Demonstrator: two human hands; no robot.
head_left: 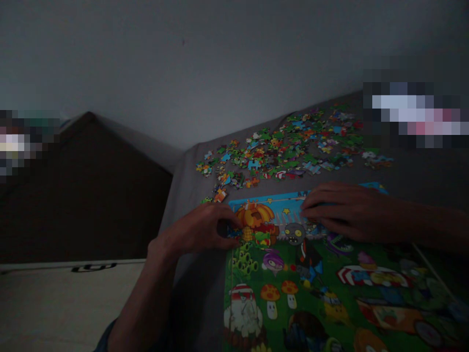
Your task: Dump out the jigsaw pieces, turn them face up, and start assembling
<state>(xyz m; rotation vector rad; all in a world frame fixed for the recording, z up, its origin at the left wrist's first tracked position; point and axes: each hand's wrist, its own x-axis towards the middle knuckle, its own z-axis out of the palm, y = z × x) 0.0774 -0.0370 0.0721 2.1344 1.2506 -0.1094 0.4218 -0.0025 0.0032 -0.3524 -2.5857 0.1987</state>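
- Assembled jigsaw puzzle [293,278], a bright cartoon picture, mostly green with a blue strip along its top, lies on grey cloth [186,205].
- Loose puzzle pieces [278,151] lie scattered just beyond it.
- Left hand [200,230] curls narrowly at the puzzle's upper-left edge; whether it holds a piece, I cannot tell.
- Right hand [340,212] rests flat and open on the blue strip.

Dim, underexposed view in weak, diffuse light. The wall [205,63] appears flat grey; soft shadow mutes the jigsaw puzzle [293,288], left hand [198,230] and right hand [340,210]. The left patch [16,144] and right patch [415,110] at the frame edges are pixelated.
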